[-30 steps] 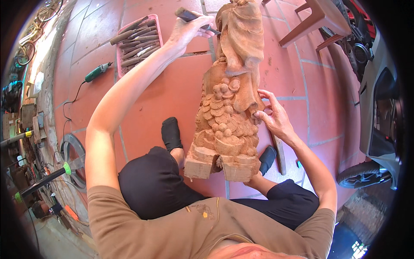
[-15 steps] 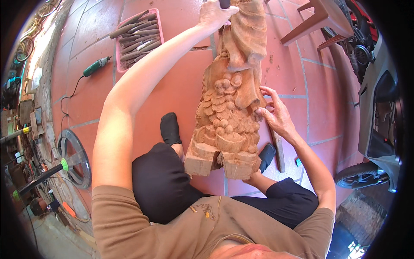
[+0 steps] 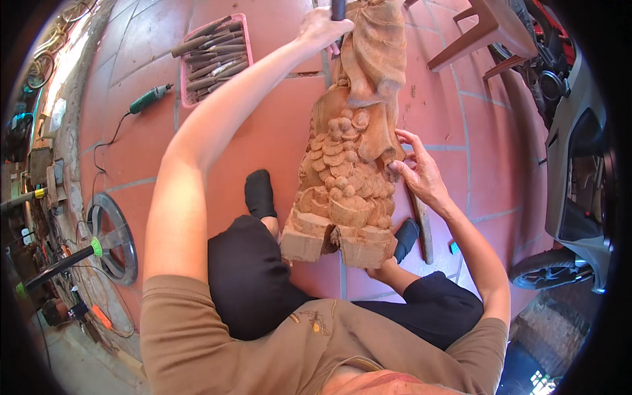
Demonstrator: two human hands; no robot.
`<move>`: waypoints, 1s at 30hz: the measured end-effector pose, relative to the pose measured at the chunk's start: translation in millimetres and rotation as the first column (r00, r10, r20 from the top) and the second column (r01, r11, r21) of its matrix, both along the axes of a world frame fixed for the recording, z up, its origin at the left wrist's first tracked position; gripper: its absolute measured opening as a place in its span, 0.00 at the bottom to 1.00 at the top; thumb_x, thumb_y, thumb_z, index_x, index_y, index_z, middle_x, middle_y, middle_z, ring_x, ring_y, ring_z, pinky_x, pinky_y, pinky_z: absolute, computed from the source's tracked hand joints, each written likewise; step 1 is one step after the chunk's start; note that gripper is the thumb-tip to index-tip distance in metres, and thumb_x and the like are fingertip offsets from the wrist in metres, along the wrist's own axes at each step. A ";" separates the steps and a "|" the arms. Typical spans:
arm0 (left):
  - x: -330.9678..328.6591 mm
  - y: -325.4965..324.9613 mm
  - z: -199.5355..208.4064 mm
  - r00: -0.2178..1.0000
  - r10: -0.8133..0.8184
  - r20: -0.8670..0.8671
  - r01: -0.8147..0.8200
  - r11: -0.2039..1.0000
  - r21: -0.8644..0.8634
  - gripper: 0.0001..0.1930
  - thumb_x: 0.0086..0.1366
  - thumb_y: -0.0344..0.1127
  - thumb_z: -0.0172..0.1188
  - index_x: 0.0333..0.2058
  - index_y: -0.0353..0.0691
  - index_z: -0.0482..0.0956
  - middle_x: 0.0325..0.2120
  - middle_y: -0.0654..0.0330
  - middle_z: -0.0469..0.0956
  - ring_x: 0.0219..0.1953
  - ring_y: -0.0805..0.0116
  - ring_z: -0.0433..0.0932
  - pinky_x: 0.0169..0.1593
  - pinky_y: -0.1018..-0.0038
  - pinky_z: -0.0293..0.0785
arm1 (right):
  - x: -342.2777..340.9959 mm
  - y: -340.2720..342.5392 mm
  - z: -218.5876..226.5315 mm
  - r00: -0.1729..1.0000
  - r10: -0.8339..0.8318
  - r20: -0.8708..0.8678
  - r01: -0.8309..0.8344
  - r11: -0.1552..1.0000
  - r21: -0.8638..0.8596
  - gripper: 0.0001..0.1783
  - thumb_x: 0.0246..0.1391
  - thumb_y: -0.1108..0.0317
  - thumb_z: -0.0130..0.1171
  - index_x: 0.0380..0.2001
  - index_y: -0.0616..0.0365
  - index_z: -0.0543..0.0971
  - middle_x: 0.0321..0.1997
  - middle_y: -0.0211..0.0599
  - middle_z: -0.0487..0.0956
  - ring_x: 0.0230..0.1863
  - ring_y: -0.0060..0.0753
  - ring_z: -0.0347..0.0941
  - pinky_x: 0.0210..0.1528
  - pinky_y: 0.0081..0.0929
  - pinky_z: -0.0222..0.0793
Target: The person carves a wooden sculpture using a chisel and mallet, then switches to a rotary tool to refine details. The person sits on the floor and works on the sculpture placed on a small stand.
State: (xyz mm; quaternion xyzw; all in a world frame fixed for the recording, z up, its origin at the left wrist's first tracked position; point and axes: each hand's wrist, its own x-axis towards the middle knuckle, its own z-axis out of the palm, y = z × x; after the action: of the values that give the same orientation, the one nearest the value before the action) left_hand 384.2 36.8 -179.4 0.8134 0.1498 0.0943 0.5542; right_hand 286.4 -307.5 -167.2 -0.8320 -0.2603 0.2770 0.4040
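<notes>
A carved wooden statue (image 3: 345, 168) lies lengthwise between my legs, its notched base towards me. Round coin shapes and balls cover its lower part, and draped folds run up its upper part, which leaves the picture at the top. Near that upper end, my left hand (image 3: 324, 29) is closed around a tool with a dark handle (image 3: 338, 9), held at the statue's left edge. Most of the tool's lower end is hidden by hand and wood. My right hand (image 3: 423, 172) grips the statue's right side, thumb on the carved edge and fingers beside it.
A pink tray (image 3: 249, 39) of dark-handled tools stands on the tiles at upper left, with a green corded power tool (image 3: 150, 98) beside it. A wooden stick (image 3: 422, 227) lies by my right foot. A brown chair (image 3: 484, 33) and a grey motorbike (image 3: 579, 171) stand right.
My left hand has shifted slightly left and down with the tool, and more of the handle shows. My right hand keeps its hold. The statue's base sits slightly higher in view.
</notes>
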 end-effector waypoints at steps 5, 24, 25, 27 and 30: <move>15.3 27.6 -16.0 0.929 0.090 0.359 0.077 0.902 -0.425 0.16 0.61 0.43 0.68 0.30 0.33 0.81 0.18 0.54 0.80 0.19 0.64 0.81 0.21 0.68 0.79 | 2.4 3.6 -4.4 0.997 0.030 0.067 -0.031 1.000 0.006 0.37 0.55 0.63 0.68 0.66 0.51 0.64 0.55 0.37 0.74 0.42 0.29 0.78 0.48 0.33 0.75; -162.0 27.4 -86.8 0.971 0.081 0.223 -0.129 0.969 0.213 0.09 0.58 0.32 0.68 0.37 0.40 0.79 0.35 0.60 0.82 0.37 0.65 0.82 0.43 0.68 0.80 | 1.1 -3.8 -15.4 0.998 0.026 -0.057 -0.020 0.995 0.102 0.35 0.58 0.72 0.60 0.68 0.53 0.62 0.62 0.39 0.69 0.38 0.25 0.76 0.40 0.24 0.75; -175.0 29.1 -86.2 0.967 0.061 0.247 -0.145 0.931 0.336 0.10 0.58 0.32 0.69 0.38 0.41 0.79 0.38 0.59 0.82 0.39 0.62 0.82 0.45 0.66 0.79 | 0.2 -3.1 -13.4 0.998 0.023 -0.051 -0.018 0.995 0.096 0.35 0.58 0.72 0.61 0.68 0.53 0.62 0.62 0.38 0.69 0.38 0.25 0.76 0.39 0.24 0.75; -203.9 49.5 -102.9 0.956 0.005 0.292 -0.157 0.852 0.500 0.15 0.54 0.31 0.70 0.40 0.42 0.77 0.45 0.58 0.79 0.45 0.56 0.79 0.50 0.62 0.78 | -1.4 2.9 -11.3 0.998 0.044 -0.046 -0.038 0.993 0.110 0.35 0.60 0.69 0.61 0.68 0.53 0.61 0.63 0.38 0.68 0.38 0.26 0.76 0.39 0.25 0.76; -236.9 81.3 -123.8 0.965 -0.103 0.240 -0.098 0.709 0.699 0.18 0.50 0.30 0.69 0.41 0.43 0.75 0.51 0.57 0.76 0.52 0.52 0.76 0.55 0.59 0.75 | 0.4 2.3 -12.9 0.998 0.044 -0.045 -0.039 0.993 0.109 0.35 0.60 0.67 0.61 0.68 0.53 0.61 0.64 0.39 0.68 0.39 0.26 0.76 0.41 0.26 0.77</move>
State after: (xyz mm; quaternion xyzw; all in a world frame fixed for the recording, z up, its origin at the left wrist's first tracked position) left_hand 147.3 118.2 -303.3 0.9434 0.0269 0.2499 0.2164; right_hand 286.8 -305.2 -180.1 -0.7966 -0.2825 0.2903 0.4487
